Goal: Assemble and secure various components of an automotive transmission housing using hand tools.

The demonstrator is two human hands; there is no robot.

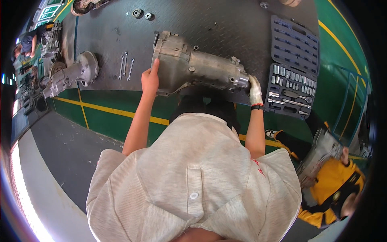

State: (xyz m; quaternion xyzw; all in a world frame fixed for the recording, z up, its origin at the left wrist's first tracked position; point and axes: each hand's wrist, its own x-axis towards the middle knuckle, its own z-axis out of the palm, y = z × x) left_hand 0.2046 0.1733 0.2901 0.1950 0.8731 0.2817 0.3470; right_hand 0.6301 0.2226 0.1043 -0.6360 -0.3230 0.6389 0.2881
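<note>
A large grey metal gearbox housing (213, 68) lies lengthwise on the dark table in front of me. Its wide bell end is at the left and its narrow tail end at the right. My bare left hand (150, 80) grips the rim of the wide end, the thumb pointing up along it and the other fingers mostly hidden. Around the tail end curls my right hand (254, 89), in a white work glove, with a dark band at the wrist. Part of its fingers is hidden by the housing.
Several wrenches (125, 66) lie left of the housing. Two small gears (138, 13) sit farther back. At the right stands an unfolded socket set case (291, 86). Another gearbox (76, 72) is at the left. A person in yellow and black (334, 181) carries a metal housing at lower right.
</note>
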